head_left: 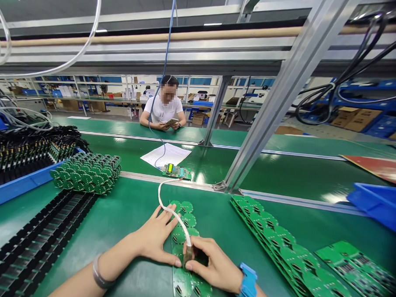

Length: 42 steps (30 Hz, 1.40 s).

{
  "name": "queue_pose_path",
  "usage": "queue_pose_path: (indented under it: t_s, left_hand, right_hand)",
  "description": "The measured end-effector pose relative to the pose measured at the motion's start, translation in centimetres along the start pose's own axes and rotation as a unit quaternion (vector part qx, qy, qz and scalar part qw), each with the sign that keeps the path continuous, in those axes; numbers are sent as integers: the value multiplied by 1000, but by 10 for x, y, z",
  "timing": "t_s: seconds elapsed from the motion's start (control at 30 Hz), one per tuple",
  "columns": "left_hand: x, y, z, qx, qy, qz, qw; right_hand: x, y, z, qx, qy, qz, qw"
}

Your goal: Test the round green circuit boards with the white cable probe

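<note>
Two bare hands work over one green circuit sheet (194, 232) in my view; the sheet lies on the green table (136, 277) straight ahead of me, its round pieces running away from me in rows; the left hand (156, 236) is spread wide and palm-down, its fingers over the left edge and far part of the sheet, gripping nothing, its thumb tip just beside the plug (188, 255); the right hand (209, 263) is nearly closed, pinching that plug upright between thumb and forefinger over the sheet; from the plug I follow a white cable (161, 198) across the left fingers to a small board (178, 170) with a lit screen, near a sheet of paper (158, 155); to my right I see a stack of similar sheets (285, 246), another green board (353, 260) and a blue bin (379, 204); to my left, a pile of round boards (85, 174) sits at the far end of a black rack (50, 234), beside a blue tray (26, 182); across the table, another person (163, 110) holds a phone (171, 122).
</note>
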<state>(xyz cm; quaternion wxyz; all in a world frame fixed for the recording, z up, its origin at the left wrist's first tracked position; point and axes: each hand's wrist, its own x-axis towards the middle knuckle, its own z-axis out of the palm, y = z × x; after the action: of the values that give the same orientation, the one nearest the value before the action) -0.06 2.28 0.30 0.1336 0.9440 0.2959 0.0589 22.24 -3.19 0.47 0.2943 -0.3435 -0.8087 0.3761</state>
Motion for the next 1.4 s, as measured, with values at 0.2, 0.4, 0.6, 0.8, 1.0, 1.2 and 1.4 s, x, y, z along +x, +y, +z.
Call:
queue_pose_path:
  t_s: [0.2, 0.4, 0.6, 0.8, 1.0, 1.2, 1.4]
  left_hand:
    - [0, 5, 0, 9, -8, -8, 1000]
    - [-1, 12, 0, 17, -1, 11, 1000]
    - [-2, 11, 1, 2, 5, 29, 1000]
    - [-1, 9, 2, 5, -2, 28, 1000]
    - [-1, 8, 3, 4, 5, 29, 1000]
    - [0, 10, 2, 5, -2, 24, 1000]
    - [0, 9, 3, -4, 8, 32, 999]
  right_hand:
    - [1, 3, 0, -4, 4, -5, 1000]
    - [2, 3, 1, 9, 2, 17, 1000]
    - [2, 2, 1, 9, 3, 20, 1000]
    - [1, 1, 0, 3, 2, 29, 1000]
    - [1, 1, 0, 7, 0, 30, 1000]
    - [2, 2, 1, 12, 1, 23, 1000]
    - [2, 0, 1, 9, 4, 25, 1000]
